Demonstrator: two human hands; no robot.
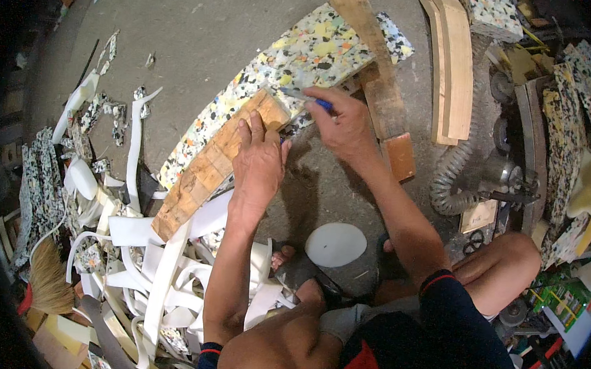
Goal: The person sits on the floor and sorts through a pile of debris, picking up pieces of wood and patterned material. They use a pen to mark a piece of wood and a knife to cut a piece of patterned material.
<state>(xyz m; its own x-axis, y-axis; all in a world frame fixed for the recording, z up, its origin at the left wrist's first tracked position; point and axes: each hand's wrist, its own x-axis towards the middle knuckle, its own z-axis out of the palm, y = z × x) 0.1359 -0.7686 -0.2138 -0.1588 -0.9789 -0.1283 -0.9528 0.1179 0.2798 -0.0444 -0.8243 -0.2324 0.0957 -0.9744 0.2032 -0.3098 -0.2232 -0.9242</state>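
A speckled rebonded-foam slab (293,57) lies slantwise on the floor before me. Along its near edge rests a patched, slightly curved wooden board (210,166). My left hand (259,164) grips this board near its upper end, fingers spread over the top and thumb at the side edge. A small blue bit shows beside that thumb, mostly hidden. My right hand (347,124) pinches a blue pen (323,104), whose tip points left over the foam just past the board's end. A long wooden plank (378,83) lies across the slab's right end.
White foam offcuts (163,278) heap up at the left, near a straw broom (51,276). Two curved wooden pieces (449,77) lie at the right, beside a coiled clear hose (444,193). A reddish-brown block (399,155) touches the plank's lower end. By my feet is a white oval piece (336,245).
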